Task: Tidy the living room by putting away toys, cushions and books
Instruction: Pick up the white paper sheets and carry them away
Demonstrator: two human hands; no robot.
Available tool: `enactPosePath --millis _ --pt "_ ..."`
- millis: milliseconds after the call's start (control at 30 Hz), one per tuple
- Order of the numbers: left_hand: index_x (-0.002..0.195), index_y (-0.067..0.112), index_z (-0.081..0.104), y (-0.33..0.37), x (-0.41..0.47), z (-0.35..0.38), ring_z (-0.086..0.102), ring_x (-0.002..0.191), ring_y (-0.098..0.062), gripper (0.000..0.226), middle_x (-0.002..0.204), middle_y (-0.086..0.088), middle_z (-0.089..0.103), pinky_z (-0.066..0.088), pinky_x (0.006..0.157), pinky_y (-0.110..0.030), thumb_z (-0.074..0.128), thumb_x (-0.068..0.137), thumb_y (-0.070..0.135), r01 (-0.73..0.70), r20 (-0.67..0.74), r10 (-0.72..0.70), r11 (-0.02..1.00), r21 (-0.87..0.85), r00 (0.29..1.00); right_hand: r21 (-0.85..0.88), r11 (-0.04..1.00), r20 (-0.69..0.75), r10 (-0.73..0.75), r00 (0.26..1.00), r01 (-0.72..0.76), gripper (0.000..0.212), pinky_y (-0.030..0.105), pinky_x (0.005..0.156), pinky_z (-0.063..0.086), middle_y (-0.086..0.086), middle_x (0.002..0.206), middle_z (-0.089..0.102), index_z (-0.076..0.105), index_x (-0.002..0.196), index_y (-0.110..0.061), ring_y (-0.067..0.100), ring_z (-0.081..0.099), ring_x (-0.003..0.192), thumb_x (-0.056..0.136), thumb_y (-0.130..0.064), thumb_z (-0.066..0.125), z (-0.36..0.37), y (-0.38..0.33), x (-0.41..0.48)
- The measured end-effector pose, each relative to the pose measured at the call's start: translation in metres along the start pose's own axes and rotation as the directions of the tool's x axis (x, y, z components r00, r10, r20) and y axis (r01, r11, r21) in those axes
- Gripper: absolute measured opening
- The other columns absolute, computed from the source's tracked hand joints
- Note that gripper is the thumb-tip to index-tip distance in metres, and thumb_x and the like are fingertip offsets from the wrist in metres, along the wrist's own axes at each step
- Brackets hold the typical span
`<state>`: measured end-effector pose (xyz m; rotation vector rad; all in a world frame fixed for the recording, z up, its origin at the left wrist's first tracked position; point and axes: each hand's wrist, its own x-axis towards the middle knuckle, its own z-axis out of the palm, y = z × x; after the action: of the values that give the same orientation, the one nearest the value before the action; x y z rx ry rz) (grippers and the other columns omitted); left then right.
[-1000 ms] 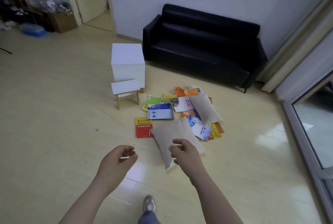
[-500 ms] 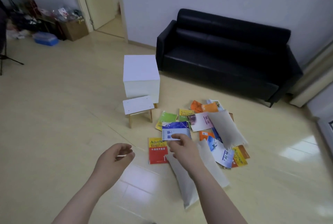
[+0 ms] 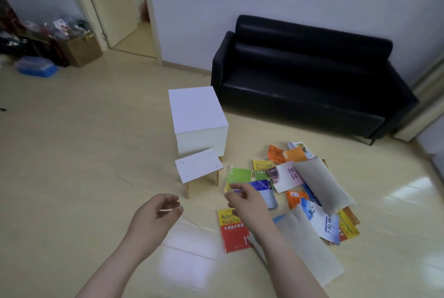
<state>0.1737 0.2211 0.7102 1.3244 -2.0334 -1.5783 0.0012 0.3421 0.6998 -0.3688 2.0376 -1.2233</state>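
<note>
Nearest the person, the left hand [image 3: 156, 216] hangs over bare floor [image 3: 72, 153], its grip released, fingers loosely curled round nothing. Beside it the right hand [image 3: 247, 204] reaches over the near edge of the pile, fingertips above the blue and white book [image 3: 268, 198]; its grip too looks released, with nothing between thumb and fingers. Under that forearm lie the red and yellow book [image 3: 233, 235] and the near cushion [image 3: 305, 249], which covers part of the scattered covers. Past the fingertips sits the green book [image 3: 240, 174], and further on the far cushion [image 3: 319, 185] lies across more books. The step in hand seems to be a first pick from the pile, and the task is barely begun, since every book and both cushions are on the floor. It would go best to lift the two cushions off first, as they pin the books beneath. Each is soft and will sag, so take it with a broad grip at the middle or one at each end. The books overlap and are thin, so slide a fingertip under a free corner instead of pinching flat. Beyond the pile stand a white stool [image 3: 198, 168] and a white cabinet [image 3: 195, 110], then the black sofa [image 3: 312, 81] against the wall, a likely place for the cushions.
</note>
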Motion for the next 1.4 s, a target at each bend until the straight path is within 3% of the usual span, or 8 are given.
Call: enactPosePath --millis 133,467,633,767,1033,1400 --pt "0.103 0.022 0.064 0.002 0.058 -0.048 0.062 0.095 -0.006 0.016 0.100 0.009 0.067 0.043 0.073 -0.016 0.065 0.087 0.017 -0.028 0.033 0.027 0.999 0.024 0.999 0.024 1.000 -0.038 0.010 0.999 -0.009 0.027 0.039 0.093 0.051 0.002 0.099 0.064 0.058 0.112 -0.024 0.017 0.063 0.098 0.086 -0.025 0.061 0.047 -0.030 0.029" --pt "0.105 0.020 0.064 0.014 0.203 -0.112 0.063 0.093 -0.007 0.018 0.100 0.007 0.068 0.043 0.073 -0.015 0.066 0.087 0.016 -0.063 0.102 0.059 0.997 0.037 0.993 0.060 0.997 -0.094 0.054 0.994 -0.049 0.031 0.041 0.093 0.052 -0.004 0.091 0.063 0.059 0.113 -0.024 0.016 0.064 0.095 0.083 -0.029 0.061 0.113 -0.093 0.133" --pt "0.100 0.019 0.065 0.036 0.295 -0.145 0.063 0.090 -0.008 0.016 0.097 0.005 0.067 0.042 0.066 -0.006 0.067 0.086 0.013 -0.074 0.106 0.066 0.994 0.077 0.992 0.070 0.996 -0.092 0.053 0.994 -0.046 0.029 0.044 0.094 0.050 -0.002 0.097 0.065 0.059 0.110 -0.026 0.018 0.064 0.097 0.081 -0.031 0.061 0.148 -0.140 0.213" --pt "0.101 0.017 0.065 0.052 0.364 -0.174 0.064 0.091 -0.009 0.017 0.097 0.004 0.068 0.044 0.067 -0.007 0.068 0.085 0.011 -0.084 0.083 0.078 0.994 0.071 0.993 0.085 0.995 -0.078 0.065 0.995 -0.058 0.028 0.041 0.093 0.051 -0.001 0.099 0.064 0.058 0.116 -0.021 0.017 0.064 0.095 0.087 -0.021 0.058 0.175 -0.184 0.273" --pt "0.099 0.017 0.065 0.061 0.463 -0.210 0.063 0.087 -0.006 0.016 0.097 0.000 0.069 0.042 0.065 -0.002 0.067 0.085 0.009 -0.071 0.110 0.064 0.996 0.063 0.992 0.066 0.993 -0.086 0.105 0.991 -0.100 0.029 0.040 0.092 0.051 0.001 0.096 0.066 0.058 0.116 -0.020 0.018 0.064 0.094 0.087 -0.021 0.059 0.210 -0.234 0.351" --pt "0.093 0.021 0.064 0.085 0.662 -0.296 0.063 0.087 -0.005 0.016 0.096 0.001 0.069 0.043 0.067 -0.004 0.067 0.085 0.008 -0.128 0.247 0.105 0.989 0.079 0.963 0.071 0.982 -0.202 0.183 0.962 -0.172 0.029 0.039 0.093 0.051 0.003 0.097 0.066 0.058 0.117 -0.017 0.021 0.066 0.092 0.088 -0.021 0.059 0.296 -0.326 0.487"
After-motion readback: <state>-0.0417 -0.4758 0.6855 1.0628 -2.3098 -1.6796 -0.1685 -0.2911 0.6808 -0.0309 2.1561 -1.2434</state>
